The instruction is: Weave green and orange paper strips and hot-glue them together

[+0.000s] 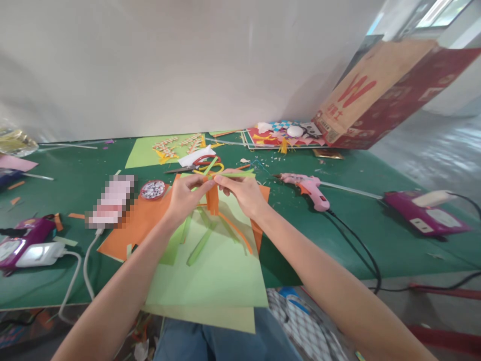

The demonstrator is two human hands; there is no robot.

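Paper strips fingertip-tight in both hands

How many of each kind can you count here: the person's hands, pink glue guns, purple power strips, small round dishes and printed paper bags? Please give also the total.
Hands: 2 (left hand, right hand)
Pink glue gun: 1
Purple power strips: 2
Small round dish: 1
Printed paper bag: 1
Total: 7

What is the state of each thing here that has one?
Left hand: pinching paper strips
Right hand: pinching paper strips
Glue gun: lying flat, glue stick inserted
Scissors: lying, blade opening unclear
Round container: filled, any lid unclear
Right power strip: white plug inserted
Left power strip: white plug inserted
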